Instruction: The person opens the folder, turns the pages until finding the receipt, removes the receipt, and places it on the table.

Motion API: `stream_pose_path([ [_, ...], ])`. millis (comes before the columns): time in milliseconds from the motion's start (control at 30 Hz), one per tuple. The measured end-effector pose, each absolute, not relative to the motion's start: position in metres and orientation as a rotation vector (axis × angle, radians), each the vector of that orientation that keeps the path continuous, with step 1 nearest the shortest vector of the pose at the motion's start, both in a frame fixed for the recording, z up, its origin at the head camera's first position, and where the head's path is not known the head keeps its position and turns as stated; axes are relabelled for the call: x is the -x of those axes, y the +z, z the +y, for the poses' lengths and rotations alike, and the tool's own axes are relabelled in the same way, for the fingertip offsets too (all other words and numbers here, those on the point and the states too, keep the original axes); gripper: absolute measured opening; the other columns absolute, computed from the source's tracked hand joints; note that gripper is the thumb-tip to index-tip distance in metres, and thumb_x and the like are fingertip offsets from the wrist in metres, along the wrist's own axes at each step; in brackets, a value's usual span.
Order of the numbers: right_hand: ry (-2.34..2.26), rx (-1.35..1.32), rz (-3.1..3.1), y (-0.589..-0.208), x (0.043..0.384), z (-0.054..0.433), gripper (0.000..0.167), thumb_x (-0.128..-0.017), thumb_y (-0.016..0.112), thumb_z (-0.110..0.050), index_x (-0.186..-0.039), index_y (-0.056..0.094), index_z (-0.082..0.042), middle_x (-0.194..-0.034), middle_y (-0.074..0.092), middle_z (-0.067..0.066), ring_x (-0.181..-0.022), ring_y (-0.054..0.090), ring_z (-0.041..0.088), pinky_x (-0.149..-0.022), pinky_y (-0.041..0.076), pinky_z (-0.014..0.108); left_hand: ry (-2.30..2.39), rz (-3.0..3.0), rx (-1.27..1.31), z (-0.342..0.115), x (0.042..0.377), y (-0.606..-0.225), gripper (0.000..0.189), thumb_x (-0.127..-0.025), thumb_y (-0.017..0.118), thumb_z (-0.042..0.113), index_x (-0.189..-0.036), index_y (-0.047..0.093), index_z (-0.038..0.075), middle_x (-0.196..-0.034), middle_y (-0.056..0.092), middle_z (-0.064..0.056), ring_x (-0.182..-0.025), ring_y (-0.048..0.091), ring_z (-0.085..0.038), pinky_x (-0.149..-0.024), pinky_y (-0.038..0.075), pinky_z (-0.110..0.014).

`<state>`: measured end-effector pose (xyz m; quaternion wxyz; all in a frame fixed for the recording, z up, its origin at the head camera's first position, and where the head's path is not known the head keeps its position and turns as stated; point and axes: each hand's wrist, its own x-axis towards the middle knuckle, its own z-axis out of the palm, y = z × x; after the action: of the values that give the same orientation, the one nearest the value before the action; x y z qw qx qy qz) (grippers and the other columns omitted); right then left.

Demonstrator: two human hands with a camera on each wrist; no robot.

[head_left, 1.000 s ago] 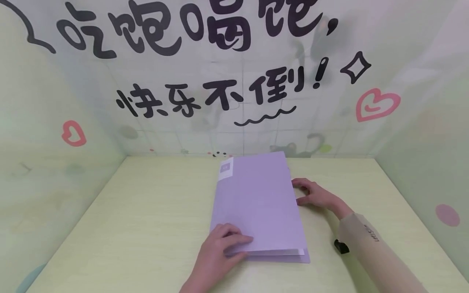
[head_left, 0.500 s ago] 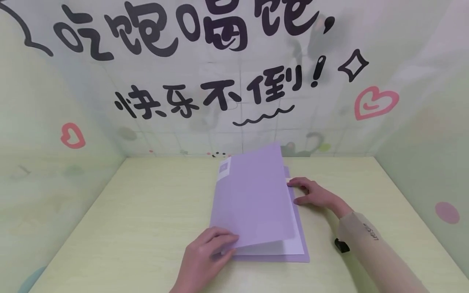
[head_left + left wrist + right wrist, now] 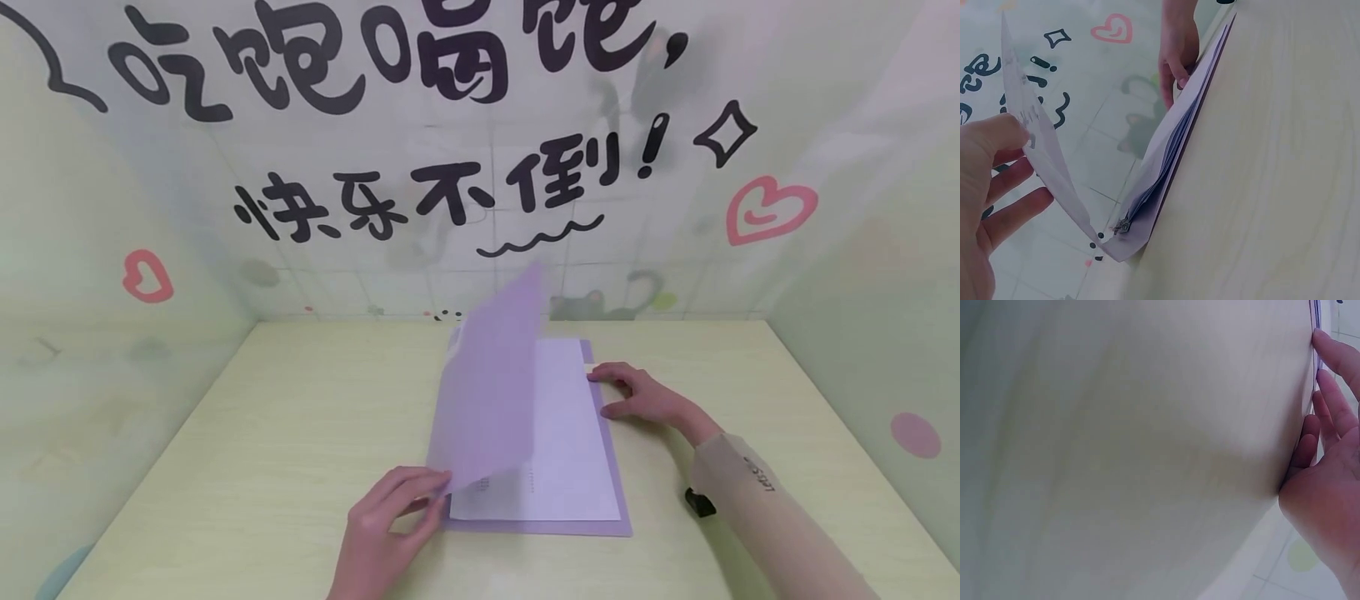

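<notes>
1. Landmark: purple folder, lying flat near the middle of the pale bench, spine on its left side.
2. Left of the folder, at its near left corner: left hand. Thumb and fingers pinch the near lower corner of the front cover. Wrist cut off by the bottom edge of the head view.
3. Left wrist view: left hand only partly in frame, thumb on top of the cover, fingers beneath. Exact contact point partly hidden by the cover itself.
4. Cover raised and swung up toward the spine, standing steeply, top corner blurred against the wall. A label on it is hard to make out through the translucent plastic.
5. Under the cover: white sheet exposed, lying on the folder's back. Faint print lines along its near left part, too small to read. Its left strip is hidden behind the cover.
6. Left wrist view shows several leaves stacked inside; count cannot be told.
7. Right of the folder, at its far right edge: right hand, fingers loosely extended, fingertips touching the edge, holding nothing.
8. Right wrist view: right hand cut off at the frame's right edge; fingertips rest against the thin folder edge.
9. Further right, near edge: beige sleeve, with a small dark object beside it, unidentifiable.
</notes>
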<state>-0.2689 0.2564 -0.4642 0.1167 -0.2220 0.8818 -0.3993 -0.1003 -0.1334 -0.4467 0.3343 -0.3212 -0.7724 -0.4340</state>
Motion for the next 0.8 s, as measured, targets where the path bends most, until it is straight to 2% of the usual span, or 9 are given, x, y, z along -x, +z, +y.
stream_pose_path([
  [100,-1.160,0.638,2.583,-0.464,0.269,0.256,0.052,-0.089,0.073,-0.017,-0.136,0.055,-0.006,-0.149,0.042,0.022,-0.139,0.035,0.045,-0.116,0.027,0.062,-1.210,-2.027,0.791,-0.138,0.098,-0.448,0.047,-0.069,0.071,-0.018,-0.109,0.071,0.007,-0.093,0.068,-0.005,-0.089,0.068,-0.005,-0.068,0.057,-0.015],
  [167,-1.157,0.632,2.586,-0.463,0.268,0.256,0.052,-0.089,0.073,-0.017,-0.136,0.055,-0.006,-0.149,0.041,0.022,-0.139,0.034,0.045,-0.116,0.026,0.062,-1.228,-2.031,0.761,-0.141,0.097,-0.448,0.053,-0.065,0.069,-0.022,-0.109,0.071,0.007,-0.091,0.067,-0.005,-0.088,0.067,-0.004,-0.066,0.057,-0.015],
  [367,-1.167,0.637,2.579,-0.465,0.268,0.256,0.052,-0.089,0.072,-0.017,-0.136,0.054,-0.006,-0.149,0.041,0.022,-0.139,0.034,0.045,-0.116,0.026,0.062,-1.241,-2.022,0.653,-0.147,0.093,-0.447,0.053,-0.065,0.067,-0.025,-0.108,0.069,0.005,-0.092,0.066,-0.005,-0.088,0.065,-0.002,-0.064,0.057,-0.015],
  [600,-1.177,0.645,2.583,-0.465,0.267,0.257,0.051,-0.088,0.073,-0.019,-0.135,0.055,-0.009,-0.149,0.043,0.020,-0.139,0.036,0.044,-0.116,0.027,0.061,-1.191,-2.037,0.510,-0.152,0.090,-0.447,0.057,-0.065,0.065,-0.025,-0.115,0.068,0.002,-0.088,0.064,-0.005,-0.089,0.064,0.005,-0.062,0.056,-0.014],
  [800,-1.167,0.652,2.587,-0.466,0.268,0.257,0.051,-0.089,0.073,-0.019,-0.135,0.055,-0.008,-0.149,0.043,0.021,-0.139,0.035,0.044,-0.116,0.027,0.062,-1.204,-1.992,0.403,-0.155,0.087,-0.451,0.056,-0.065,0.066,-0.027,-0.116,0.066,-0.003,-0.097,0.065,-0.003,-0.090,0.063,0.006,-0.062,0.056,-0.014],
])
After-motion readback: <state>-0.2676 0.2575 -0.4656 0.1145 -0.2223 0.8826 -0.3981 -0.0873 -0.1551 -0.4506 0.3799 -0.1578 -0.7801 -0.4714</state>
